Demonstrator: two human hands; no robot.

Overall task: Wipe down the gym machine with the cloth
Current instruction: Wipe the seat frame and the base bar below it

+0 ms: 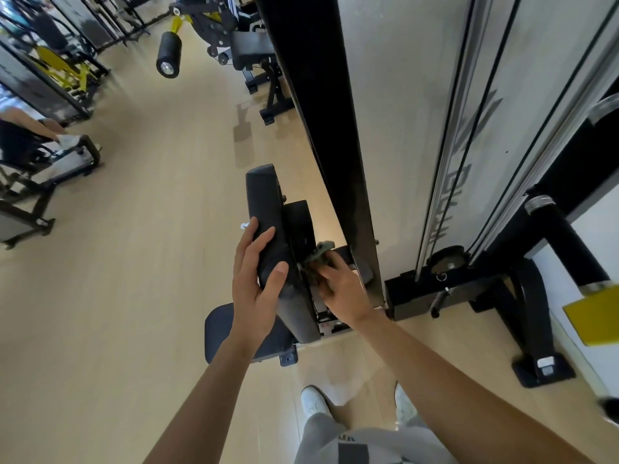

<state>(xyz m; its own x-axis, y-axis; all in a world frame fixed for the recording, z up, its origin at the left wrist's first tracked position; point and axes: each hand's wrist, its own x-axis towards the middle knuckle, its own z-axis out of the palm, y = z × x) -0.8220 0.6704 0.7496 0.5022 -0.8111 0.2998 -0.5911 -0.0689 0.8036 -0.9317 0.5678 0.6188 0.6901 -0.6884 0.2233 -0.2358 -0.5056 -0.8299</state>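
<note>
The gym machine [395, 128] fills the right half of my view: a tall grey panel with cables running down it to the base. A black post [321, 112] stands along the panel's left edge. The pale wood floor [150, 262] spreads out to the left, with other machines [234, 45] at the top and far left. In front of the post stands the black back pad [268, 209], upright, with the dark seat [217, 326] low beside it. My white shoes [315, 401] are on the floor near the bottom edge. My left hand [258, 286] grips the pad from the left, thumb and fingers wrapped over its edge. My right hand [341, 289] is just beside it, behind the pad. Its fingers are curled round the dark green cloth [323, 251] and press it to the black bracket [298, 222] between pad and post.
</note>
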